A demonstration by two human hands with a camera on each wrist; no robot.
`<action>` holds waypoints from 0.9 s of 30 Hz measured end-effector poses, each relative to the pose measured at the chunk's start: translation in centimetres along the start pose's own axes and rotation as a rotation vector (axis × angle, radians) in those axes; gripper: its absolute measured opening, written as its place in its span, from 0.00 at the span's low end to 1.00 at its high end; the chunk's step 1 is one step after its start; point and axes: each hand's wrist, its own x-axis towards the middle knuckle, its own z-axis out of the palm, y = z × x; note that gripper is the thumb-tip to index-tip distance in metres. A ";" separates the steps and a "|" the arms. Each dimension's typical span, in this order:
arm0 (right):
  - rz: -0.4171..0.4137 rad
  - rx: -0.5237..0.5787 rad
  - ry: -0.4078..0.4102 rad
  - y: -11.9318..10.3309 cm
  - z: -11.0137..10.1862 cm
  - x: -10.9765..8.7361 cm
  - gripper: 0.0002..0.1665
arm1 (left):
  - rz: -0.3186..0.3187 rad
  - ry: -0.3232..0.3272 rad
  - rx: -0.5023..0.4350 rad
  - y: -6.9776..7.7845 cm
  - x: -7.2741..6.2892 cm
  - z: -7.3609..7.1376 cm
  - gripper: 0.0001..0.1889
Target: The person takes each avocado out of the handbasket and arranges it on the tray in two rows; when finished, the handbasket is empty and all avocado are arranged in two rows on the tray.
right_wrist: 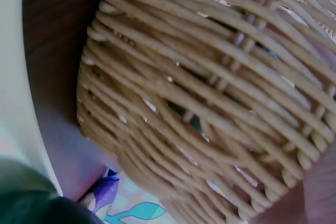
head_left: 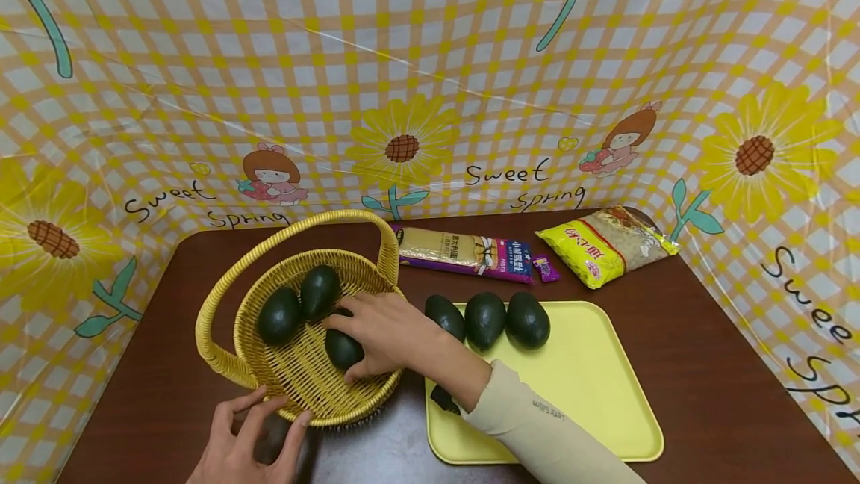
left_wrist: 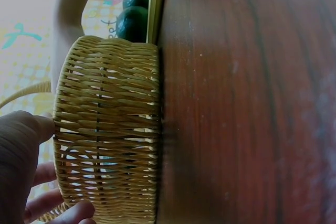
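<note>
While the left hand touches the rim of the yellow basket with fingers spread, the right hand grips a smooth, dark green avocado inside it. Two matching avocados lie nearby.

Brown wood-grain table. Directly on it: wicker basket, left; yellow tray, just beside it, narrow strip between. Along rear: pasta pack, lying flat; purple packet at its right end; yellow bag, rightmost, lying aslant.
</note>
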 end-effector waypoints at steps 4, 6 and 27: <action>0.007 0.017 0.007 0.2 -0.4 -0.4 0.52 | 0.009 -0.016 0.010 0.1 0.1 -0.2 0.33; 0.006 0.019 0.015 0.2 -0.6 -0.6 0.52 | 0.013 -0.023 0.014 0.1 0.2 -0.3 0.33; 0.025 0.081 0.127 0.6 -1.7 -3.3 0.54 | 0.029 -0.021 0.000 -0.1 0.2 -0.2 0.32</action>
